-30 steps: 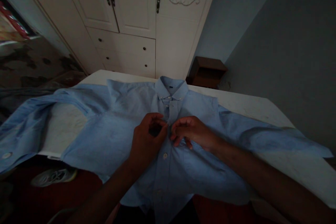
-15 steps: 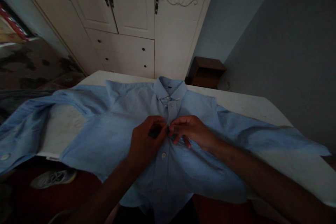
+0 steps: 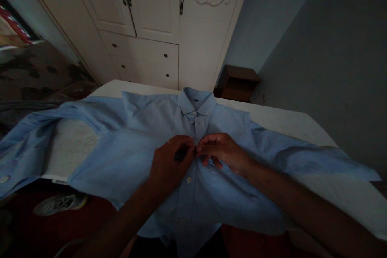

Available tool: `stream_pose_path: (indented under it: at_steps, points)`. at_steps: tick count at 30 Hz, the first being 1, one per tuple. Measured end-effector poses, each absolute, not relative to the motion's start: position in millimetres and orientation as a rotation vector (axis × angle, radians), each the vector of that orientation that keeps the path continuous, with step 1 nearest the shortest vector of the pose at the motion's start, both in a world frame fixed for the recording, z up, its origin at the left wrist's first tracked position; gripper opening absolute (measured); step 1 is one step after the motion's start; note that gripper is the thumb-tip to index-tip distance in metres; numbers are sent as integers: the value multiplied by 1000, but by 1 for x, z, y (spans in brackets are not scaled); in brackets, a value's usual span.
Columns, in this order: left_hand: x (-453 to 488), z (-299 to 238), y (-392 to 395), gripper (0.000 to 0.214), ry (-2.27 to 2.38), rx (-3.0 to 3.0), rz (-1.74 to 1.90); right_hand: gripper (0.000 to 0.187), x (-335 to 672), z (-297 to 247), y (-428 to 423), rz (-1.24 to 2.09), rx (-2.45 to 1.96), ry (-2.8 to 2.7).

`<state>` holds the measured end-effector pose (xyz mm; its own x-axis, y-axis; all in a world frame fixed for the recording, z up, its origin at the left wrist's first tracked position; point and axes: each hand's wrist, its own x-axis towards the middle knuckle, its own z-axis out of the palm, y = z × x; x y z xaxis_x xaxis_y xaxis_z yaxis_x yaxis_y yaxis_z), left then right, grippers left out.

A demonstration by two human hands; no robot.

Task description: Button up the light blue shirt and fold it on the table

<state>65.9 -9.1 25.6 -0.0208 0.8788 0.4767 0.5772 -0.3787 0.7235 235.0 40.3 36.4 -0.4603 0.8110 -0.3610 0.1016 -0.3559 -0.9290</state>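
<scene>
A light blue button-down shirt [image 3: 130, 145] lies face up on a white table [image 3: 281, 121], collar towards the far side, sleeves spread to both sides. My left hand [image 3: 169, 165] and my right hand [image 3: 223, 151] meet at the shirt's front placket, a little below the collar. Both pinch the fabric there, fingertips together around a button spot. A white button [image 3: 189, 179] shows just below my hands. The left sleeve hangs off the table's left edge with its cuff [image 3: 4, 179] low.
A white wardrobe [image 3: 157, 20] with drawers stands behind the table. A brown wooden stand [image 3: 238, 82] sits by the grey wall at the back right. A shoe [image 3: 60, 203] lies on the red floor under the table's left edge.
My hands have stayed at the placket; the fingers have closed a little tighter together at the same spot. The shirt has hardly shifted.
</scene>
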Motion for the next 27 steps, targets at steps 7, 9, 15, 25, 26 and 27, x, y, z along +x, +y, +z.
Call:
stream_pose_path:
  at_steps: [7,9,15,25,26,27]
  points:
    - [68,27,-9,14,1629,1856,1373,19,234,38,41,1881,-1258,-1370]
    - [69,28,-9,14,1627,1811,1373,17,234,38,41,1881,-1265,-1376]
    - [68,29,-8,14,1613,1672,1359,15,234,39,40,1886,-1289,-1394]
    - [67,28,-7,13,1588,1497,1368,15,234,40,39,1876,-1303,-1415]
    - [67,28,-7,13,1587,1498,1375,14,234,40,39,1877,-1310,-1414]
    - [67,28,-7,13,1588,1502,1378,14,234,40,40,1878,-1316,-1415]
